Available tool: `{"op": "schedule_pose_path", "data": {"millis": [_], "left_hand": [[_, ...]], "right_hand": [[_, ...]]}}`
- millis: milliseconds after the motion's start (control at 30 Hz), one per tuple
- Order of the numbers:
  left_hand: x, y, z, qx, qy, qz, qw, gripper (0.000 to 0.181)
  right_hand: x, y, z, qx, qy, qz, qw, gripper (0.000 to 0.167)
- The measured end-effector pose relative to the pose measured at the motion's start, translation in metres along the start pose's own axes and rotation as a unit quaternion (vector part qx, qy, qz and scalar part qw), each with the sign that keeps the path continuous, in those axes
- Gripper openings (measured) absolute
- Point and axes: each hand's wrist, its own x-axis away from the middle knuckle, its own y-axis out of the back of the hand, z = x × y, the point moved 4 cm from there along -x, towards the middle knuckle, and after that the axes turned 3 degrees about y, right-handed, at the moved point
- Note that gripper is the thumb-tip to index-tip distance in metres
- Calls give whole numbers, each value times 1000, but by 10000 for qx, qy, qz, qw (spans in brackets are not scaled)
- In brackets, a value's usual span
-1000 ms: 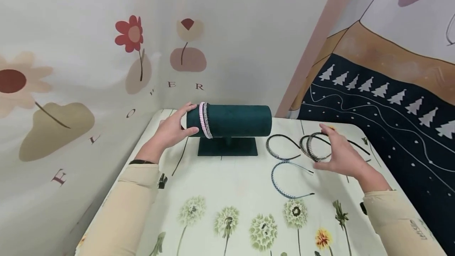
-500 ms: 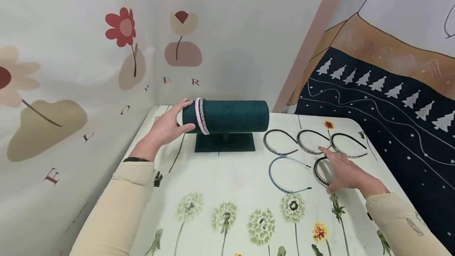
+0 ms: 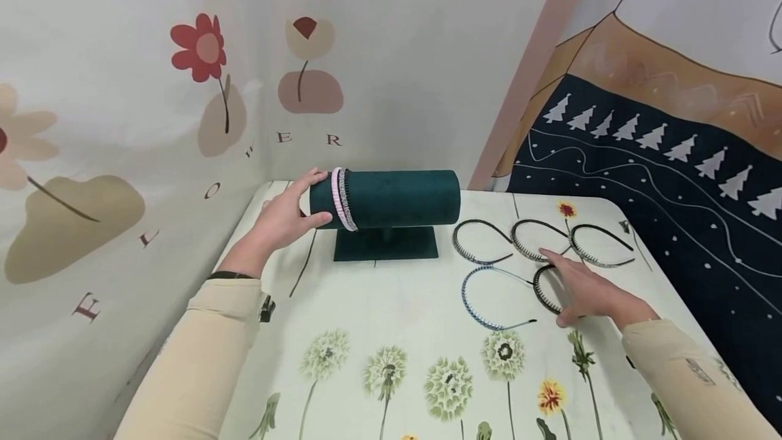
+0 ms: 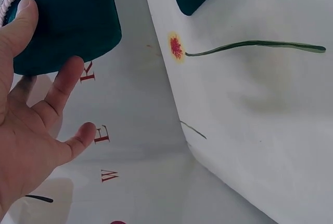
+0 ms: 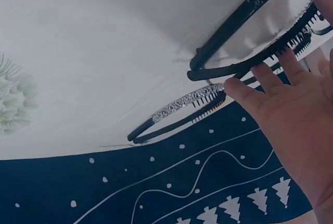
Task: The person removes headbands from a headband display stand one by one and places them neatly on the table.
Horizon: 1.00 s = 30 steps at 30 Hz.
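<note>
My left hand (image 3: pixel 277 219) grips the left end of a dark green velvet headband stand (image 3: pixel 403 199), thumb in front and fingers behind. A pink headband (image 3: pixel 336 199) and a silver-speckled toothed headband (image 3: pixel 347 206) sit side by side around its roll, near that hand. At the right, my right hand (image 3: pixel 589 294) holds a black toothed headband (image 3: pixel 540 296) low at the table, thumb and fingers at its two sides; the hand hides much of it. The right wrist view shows this black headband's tips (image 5: pixel 193 72) close together.
A light blue headband (image 3: pixel 467 301) lies left of the right hand. Behind are three dark headbands in a row: left (image 3: pixel 459 250), middle (image 3: pixel 518 248), right (image 3: pixel 583 254). The table's cloth (image 3: pixel 403 304) has printed flowers; printed curtains (image 3: pixel 391 100) hang behind.
My right hand has brought the black headband down and nearer me, from above the back row to beside the blue one, then slightly left. My left hand stays on the stand.
</note>
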Motion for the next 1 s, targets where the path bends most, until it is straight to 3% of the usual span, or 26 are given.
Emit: {"op": "schedule_pose_path", "data": {"millis": [400, 1000], "left_hand": [[0, 1, 1, -16, 33, -53, 10000, 88], [-2, 0, -1, -43, -22, 35, 10000, 88]], "right_hand": [[-3, 5, 3, -230, -89, 205, 9995, 153], [-3, -6, -4, -380, -350, 281, 9983, 155]]}}
